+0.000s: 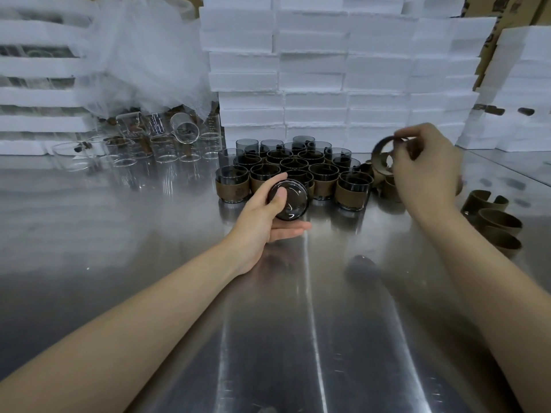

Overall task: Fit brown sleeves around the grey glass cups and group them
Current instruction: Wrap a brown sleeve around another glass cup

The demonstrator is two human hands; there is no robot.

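1. Clear glass cups (pixel 155 147) stand and lie far left on the counter (pixel 268 338), under crumpled plastic wrap (pixel 143 55).
2. Left hand (pixel 259 216) grips one grey glass cup (pixel 293 207), which is tipped on its side with the base facing the camera. The thumb is on the base and the fingers curl under. The cup is bare, held just above the counter in front of the group.
3. Sleeved grey cups (pixel 295 171) are packed together mid-counter, with stacked white foam boxes (pixel 328 70) behind.
4. Right hand (pixel 426 171), raised right of the group, has its fingers pinching a brown sleeve (pixel 378 158) by the rim.
5. Loose brown sleeves (pixel 498 225) lie far right on the counter.
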